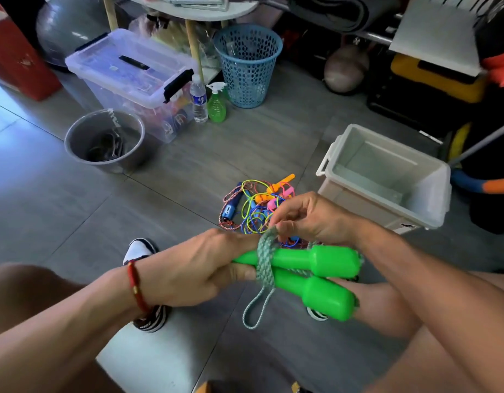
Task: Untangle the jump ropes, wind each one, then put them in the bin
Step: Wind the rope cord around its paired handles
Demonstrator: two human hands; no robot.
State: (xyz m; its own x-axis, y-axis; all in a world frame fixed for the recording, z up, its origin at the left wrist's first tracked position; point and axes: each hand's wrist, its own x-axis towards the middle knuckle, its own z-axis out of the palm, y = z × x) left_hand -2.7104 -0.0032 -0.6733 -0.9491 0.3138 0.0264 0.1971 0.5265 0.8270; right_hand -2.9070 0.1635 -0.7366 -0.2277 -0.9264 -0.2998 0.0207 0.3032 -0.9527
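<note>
The left hand [199, 268] grips the narrow ends of two green handles [316, 276] lying side by side. The right hand [307, 219] pinches the pale cord [265, 265] wound around them; a loop of it hangs below. Beyond the hands, a tangle of coloured ropes [256, 207] lies on the floor [188, 165]. To its right stands the white bin [387, 177].

Beyond my grip I note a steel bucket [104, 140], lidded clear box [131, 72], water bottle [198, 99], green spray bottle [216, 104] and blue basket [248, 65].
</note>
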